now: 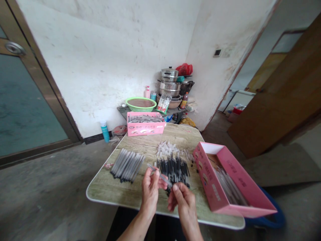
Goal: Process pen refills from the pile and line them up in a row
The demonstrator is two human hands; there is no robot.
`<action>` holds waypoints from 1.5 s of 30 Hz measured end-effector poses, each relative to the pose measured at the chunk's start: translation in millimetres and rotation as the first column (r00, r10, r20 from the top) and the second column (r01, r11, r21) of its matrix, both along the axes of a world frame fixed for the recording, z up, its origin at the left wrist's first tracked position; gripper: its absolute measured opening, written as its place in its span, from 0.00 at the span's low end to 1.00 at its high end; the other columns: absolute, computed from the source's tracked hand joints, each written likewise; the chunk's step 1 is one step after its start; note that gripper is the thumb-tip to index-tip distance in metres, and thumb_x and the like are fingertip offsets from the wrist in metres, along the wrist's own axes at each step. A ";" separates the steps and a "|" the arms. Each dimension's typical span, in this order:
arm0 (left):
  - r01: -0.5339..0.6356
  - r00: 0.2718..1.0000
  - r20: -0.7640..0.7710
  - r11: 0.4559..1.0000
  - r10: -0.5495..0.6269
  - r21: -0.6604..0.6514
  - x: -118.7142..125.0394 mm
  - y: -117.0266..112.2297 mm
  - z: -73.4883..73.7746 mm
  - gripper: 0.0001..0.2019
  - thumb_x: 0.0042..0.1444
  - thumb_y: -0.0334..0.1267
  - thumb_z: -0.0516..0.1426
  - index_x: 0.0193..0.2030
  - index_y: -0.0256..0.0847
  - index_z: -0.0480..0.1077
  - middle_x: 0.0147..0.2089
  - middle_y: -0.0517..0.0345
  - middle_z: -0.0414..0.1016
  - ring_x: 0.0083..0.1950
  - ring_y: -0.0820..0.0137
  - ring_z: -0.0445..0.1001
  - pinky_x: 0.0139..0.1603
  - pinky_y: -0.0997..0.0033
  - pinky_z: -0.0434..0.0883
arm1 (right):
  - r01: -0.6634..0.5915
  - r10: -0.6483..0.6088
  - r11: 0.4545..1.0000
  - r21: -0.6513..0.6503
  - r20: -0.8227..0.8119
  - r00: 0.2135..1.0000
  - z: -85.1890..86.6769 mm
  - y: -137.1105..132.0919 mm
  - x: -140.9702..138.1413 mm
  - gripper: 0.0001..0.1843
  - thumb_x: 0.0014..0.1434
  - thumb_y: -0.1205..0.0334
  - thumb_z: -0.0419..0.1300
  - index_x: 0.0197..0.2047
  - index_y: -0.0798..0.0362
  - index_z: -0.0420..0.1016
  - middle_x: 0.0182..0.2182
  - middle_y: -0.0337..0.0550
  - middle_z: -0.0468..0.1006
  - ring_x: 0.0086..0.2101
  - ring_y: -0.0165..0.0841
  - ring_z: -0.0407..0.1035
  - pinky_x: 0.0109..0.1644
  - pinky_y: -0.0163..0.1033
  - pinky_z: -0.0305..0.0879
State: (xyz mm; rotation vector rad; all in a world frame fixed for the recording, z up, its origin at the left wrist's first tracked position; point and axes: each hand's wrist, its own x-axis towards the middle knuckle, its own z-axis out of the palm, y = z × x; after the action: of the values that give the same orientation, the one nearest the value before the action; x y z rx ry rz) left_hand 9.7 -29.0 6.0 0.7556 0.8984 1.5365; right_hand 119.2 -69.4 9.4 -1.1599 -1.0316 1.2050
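Observation:
Between my hands is a slim translucent pen barrel [160, 174], slanting down to the right. My left hand [151, 184] pinches its middle with thumb and fingers. At its lower right end, my right hand [182, 197] has its fingertips closed round it; whether a small part is in them too is hidden. Just beyond my hands lies a pile of black pen refills [174, 169]. Behind that is a heap of small whitish translucent caps [167, 148]. To the left, a row of assembled-looking pens with dark tips [127, 165] lies side by side.
A pink box [213, 180] with clear barrels stands at the table's right edge. Another pink box [145, 129], full of pens, sits at the far edge. Beyond it are a green basin [140, 107] and stacked pots [170, 87]. The wooden table [105, 189] has rounded corners.

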 end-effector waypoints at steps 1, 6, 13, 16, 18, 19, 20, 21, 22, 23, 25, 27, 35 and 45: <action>0.007 1.000 0.003 1.000 -0.007 0.004 0.4 -0.1 0.0 0.14 0.56 0.48 0.56 0.41 0.41 0.63 0.28 0.58 0.77 0.24 0.69 0.76 0.24 0.72 0.72 | -0.004 0.003 1.000 -0.028 -0.047 0.999 -0.9 0.1 -0.9 0.19 0.60 0.47 0.55 0.27 0.54 0.64 0.13 0.35 0.70 0.12 0.27 0.63 0.14 0.29 0.57; -0.001 1.000 0.015 1.000 0.001 -0.011 -0.7 0.8 0.2 0.17 0.53 0.50 0.58 0.40 0.40 0.64 0.28 0.58 0.77 0.23 0.70 0.75 0.23 0.73 0.72 | -0.046 0.027 0.990 -0.137 -0.135 0.990 -5.2 1.9 -1.7 0.22 0.60 0.43 0.52 0.29 0.54 0.66 0.11 0.34 0.68 0.08 0.28 0.59 0.10 0.29 0.52; -0.037 0.999 0.003 0.999 0.037 -0.029 -2.3 2.5 -0.4 0.17 0.53 0.50 0.58 0.40 0.39 0.62 0.27 0.56 0.77 0.22 0.69 0.75 0.22 0.73 0.72 | -0.027 0.019 0.999 0.045 0.154 0.988 -3.4 2.6 3.9 0.17 0.59 0.50 0.58 0.28 0.54 0.66 0.15 0.35 0.69 0.15 0.26 0.63 0.18 0.29 0.59; -0.018 1.000 -0.002 1.000 0.018 0.001 -0.7 1.7 -0.6 0.16 0.55 0.48 0.57 0.41 0.39 0.62 0.28 0.54 0.77 0.23 0.69 0.76 0.23 0.73 0.71 | -0.022 0.021 1.000 0.013 0.087 0.996 -4.3 1.9 0.5 0.19 0.60 0.49 0.56 0.25 0.53 0.64 0.14 0.34 0.68 0.13 0.25 0.61 0.15 0.28 0.56; -0.005 1.000 0.000 1.000 0.005 0.020 -0.4 1.1 -0.2 0.15 0.56 0.47 0.56 0.42 0.38 0.62 0.29 0.54 0.77 0.24 0.70 0.75 0.24 0.73 0.72 | -0.021 0.020 0.998 -0.060 -0.027 0.999 -6.4 1.1 -2.9 0.20 0.60 0.47 0.55 0.25 0.53 0.63 0.12 0.33 0.67 0.10 0.25 0.58 0.12 0.28 0.51; 0.003 1.000 0.000 1.000 -0.003 0.027 -0.5 0.9 -0.1 0.15 0.57 0.47 0.56 0.42 0.38 0.62 0.29 0.54 0.77 0.24 0.70 0.75 0.25 0.73 0.72 | -0.022 0.014 0.995 -0.100 -0.082 0.997 -7.6 0.6 -4.6 0.20 0.59 0.46 0.55 0.26 0.53 0.64 0.12 0.33 0.67 0.09 0.25 0.57 0.10 0.28 0.49; 0.010 1.000 -0.001 0.999 -0.010 0.032 -0.7 0.8 -0.1 0.14 0.57 0.47 0.56 0.42 0.38 0.62 0.29 0.54 0.77 0.24 0.71 0.75 0.25 0.73 0.72 | -0.023 0.005 0.990 -0.137 -0.131 0.991 -8.7 0.2 -6.2 0.20 0.59 0.45 0.54 0.27 0.53 0.64 0.11 0.32 0.66 0.08 0.25 0.56 0.09 0.27 0.48; 0.016 1.000 -0.003 0.999 -0.016 0.035 -0.9 0.8 -0.2 0.14 0.57 0.47 0.55 0.42 0.38 0.62 0.29 0.54 0.77 0.24 0.71 0.74 0.25 0.73 0.72 | -0.026 -0.004 0.985 -0.170 -0.173 0.985 -9.5 -0.1 -7.6 0.20 0.59 0.45 0.54 0.27 0.53 0.64 0.10 0.32 0.65 0.08 0.25 0.55 0.08 0.27 0.47; 0.021 1.000 -0.007 0.999 -0.021 0.038 -1.2 0.8 -0.6 0.14 0.58 0.47 0.55 0.42 0.38 0.61 0.29 0.54 0.77 0.24 0.71 0.74 0.25 0.73 0.71 | -0.028 -0.015 0.980 -0.197 -0.211 0.977 -10.0 -0.4 -8.9 0.20 0.59 0.45 0.54 0.27 0.53 0.65 0.10 0.31 0.64 0.07 0.24 0.54 0.07 0.27 0.46; 0.027 1.000 -0.011 0.999 -0.026 0.041 -1.2 0.8 -1.2 0.14 0.58 0.47 0.55 0.42 0.38 0.61 0.29 0.54 0.77 0.23 0.72 0.74 0.25 0.73 0.71 | -0.029 -0.026 0.976 -0.216 -0.247 0.969 -10.3 -0.6 -9.9 0.20 0.59 0.45 0.54 0.27 0.53 0.65 0.09 0.30 0.63 0.07 0.24 0.53 0.07 0.26 0.46; 0.037 0.999 -0.022 0.998 -0.036 0.050 -0.9 0.7 -2.5 0.13 0.59 0.46 0.54 0.42 0.39 0.61 0.28 0.55 0.77 0.23 0.72 0.73 0.25 0.74 0.71 | -0.039 -0.043 0.970 -0.242 -0.325 0.945 -10.1 -1.1 -11.1 0.20 0.59 0.45 0.55 0.26 0.53 0.65 0.09 0.29 0.60 0.06 0.23 0.50 0.06 0.26 0.44; 0.046 0.998 -0.034 0.997 -0.044 0.062 -0.2 0.2 -3.4 0.12 0.59 0.46 0.54 0.42 0.39 0.60 0.28 0.55 0.77 0.23 0.72 0.73 0.25 0.73 0.71 | -0.060 -0.052 0.963 -0.262 -0.399 0.915 -9.5 -1.8 -11.6 0.19 0.58 0.46 0.56 0.25 0.53 0.64 0.08 0.27 0.58 0.06 0.21 0.47 0.06 0.25 0.43; 0.056 0.997 -0.050 0.998 -0.055 0.035 -18.6 14.2 -8.6 0.16 0.57 0.48 0.55 0.43 0.38 0.65 0.25 0.59 0.73 0.21 0.76 0.68 0.20 0.80 0.65 | -0.178 0.124 0.950 -0.255 -0.214 0.969 -10.3 9.4 -5.9 0.25 0.56 0.39 0.52 0.27 0.54 0.67 0.08 0.32 0.62 0.06 0.26 0.54 0.08 0.28 0.46; 0.058 0.910 -0.402 0.992 -0.097 -0.109 -37.7 38.2 -45.0 0.22 0.55 0.54 0.54 0.42 0.34 0.73 0.17 0.66 0.61 0.17 0.77 0.58 0.17 0.80 0.54 | 0.186 -0.156 0.980 0.076 0.872 0.464 -14.9 114.4 61.9 0.16 0.59 0.55 0.53 0.33 0.55 0.78 0.26 0.48 0.81 0.29 0.38 0.76 0.31 0.34 0.65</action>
State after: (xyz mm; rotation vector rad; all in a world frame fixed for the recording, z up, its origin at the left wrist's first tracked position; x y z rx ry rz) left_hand -28.1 9.2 -39.0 1.0520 1.2243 1.2749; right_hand 181.1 44.9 -5.5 -1.9441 -1.5915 0.3675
